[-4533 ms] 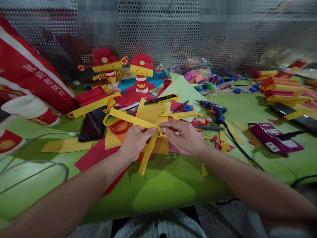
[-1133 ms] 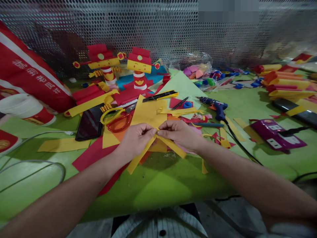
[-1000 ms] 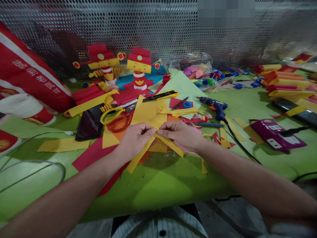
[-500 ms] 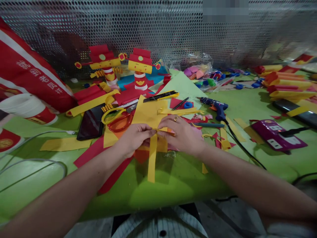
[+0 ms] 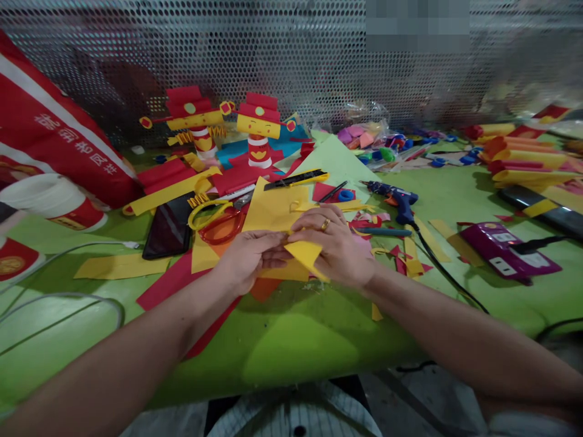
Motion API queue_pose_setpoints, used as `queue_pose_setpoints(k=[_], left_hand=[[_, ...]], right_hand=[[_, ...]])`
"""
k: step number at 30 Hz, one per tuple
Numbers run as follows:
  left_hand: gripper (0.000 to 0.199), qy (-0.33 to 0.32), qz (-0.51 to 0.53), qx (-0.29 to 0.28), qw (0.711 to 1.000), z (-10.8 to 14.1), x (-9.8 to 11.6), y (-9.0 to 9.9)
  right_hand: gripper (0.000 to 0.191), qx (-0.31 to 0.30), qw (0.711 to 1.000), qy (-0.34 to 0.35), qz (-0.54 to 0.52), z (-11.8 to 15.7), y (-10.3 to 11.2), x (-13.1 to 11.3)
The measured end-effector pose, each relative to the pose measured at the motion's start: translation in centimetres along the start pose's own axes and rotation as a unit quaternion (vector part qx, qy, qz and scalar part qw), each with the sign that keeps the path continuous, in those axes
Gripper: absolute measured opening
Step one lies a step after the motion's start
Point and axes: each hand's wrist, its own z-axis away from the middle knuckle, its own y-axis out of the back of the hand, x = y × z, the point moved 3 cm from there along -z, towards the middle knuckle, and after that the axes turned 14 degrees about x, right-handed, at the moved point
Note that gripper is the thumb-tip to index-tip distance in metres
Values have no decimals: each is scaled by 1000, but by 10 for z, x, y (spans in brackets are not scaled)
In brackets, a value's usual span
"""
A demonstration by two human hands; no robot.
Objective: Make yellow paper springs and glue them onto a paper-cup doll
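My left hand (image 5: pixel 249 256) pinches the end of a yellow paper strip (image 5: pixel 304 254) from the left. Around the same strip, from the right, close the fingers of my right hand (image 5: pixel 334 246), which wears a ring. The strip slants down to the right below the fingertips; its pinched end is mostly hidden. Under and behind the hands lie a yellow sheet (image 5: pixel 268 206) and red paper (image 5: pixel 170 280). Scissors with yellow and red handles (image 5: pixel 221 221) rest just left of the sheet, and a black and yellow cutter (image 5: pixel 298 178) lies across its top.
Two paper figures (image 5: pixel 258 127) stand at the back. On the left are a phone (image 5: pixel 168 227), a paper cup (image 5: pixel 59 200) and a white cable (image 5: pixel 91 244). A glue gun (image 5: pixel 396 197), its black cord and a purple power strip (image 5: pixel 507 252) are on the right.
The yellow strip hung straight down between my hands; now it is folded over to the right, against my right hand. My right hand has turned slightly.
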Motion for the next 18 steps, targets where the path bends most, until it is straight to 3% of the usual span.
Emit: queue_pose_setpoints(k=[5, 8, 13, 18], left_hand=[[21, -21, -38, -6, 999, -2, -1, 0], [21, -47, -57, -5, 997, -3, -2, 0], [22, -71, -89, 1, 993, -3, -3, -1], [22, -75, -75, -3, 994, -2, -3, -2]], right_hand=[[18, -10, 973, -222, -63, -1, 0, 9], [20, -15, 946, -310, -92, -1, -2, 12], [18, -24, 917, -385, -106, 0, -4, 15], [16, -17, 911, -398, -106, 2, -5, 17]])
